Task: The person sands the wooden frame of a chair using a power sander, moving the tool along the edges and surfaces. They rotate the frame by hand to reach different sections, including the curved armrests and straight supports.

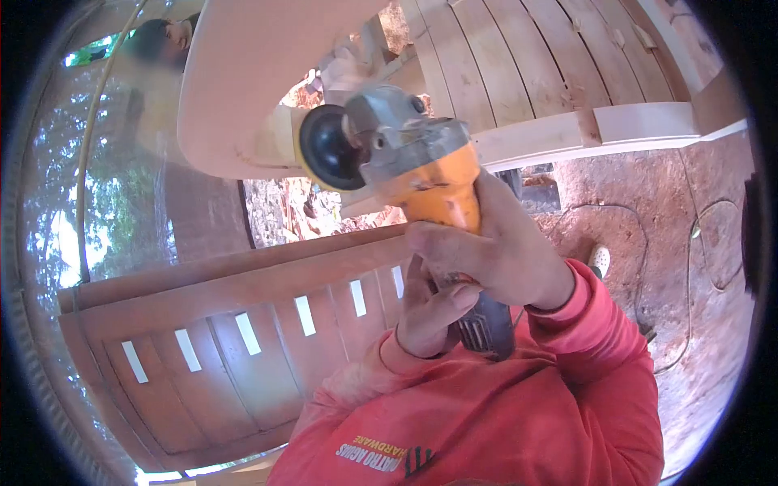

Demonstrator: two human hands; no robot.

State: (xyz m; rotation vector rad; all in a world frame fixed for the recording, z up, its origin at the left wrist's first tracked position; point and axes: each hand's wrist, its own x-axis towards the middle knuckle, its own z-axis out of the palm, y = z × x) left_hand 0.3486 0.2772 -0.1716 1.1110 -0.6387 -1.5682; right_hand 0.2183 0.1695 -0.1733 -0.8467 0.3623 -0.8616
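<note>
An orange and grey angle grinder (442,186) is raised in front of my chest, its round black-backed disc (331,147) turned to the left. My right hand (515,243) is wrapped round the orange body just behind the grey head. Lower down, my left hand (433,312) grips the handle, with fingers and thumb closed on it. The dark rear end (486,328) of the tool points toward my red shirt. Beyond the disc, a smooth pale wooden panel (243,97) with a rounded corner overlaps it in view.
Pale wooden slats (519,57) lie at the upper right behind a light rail (648,121). A brown panel (267,356) with several rectangular slots stands at the lower left. A cable (689,283) runs across the reddish ground (616,174). A blurred person (158,44) is at the upper left.
</note>
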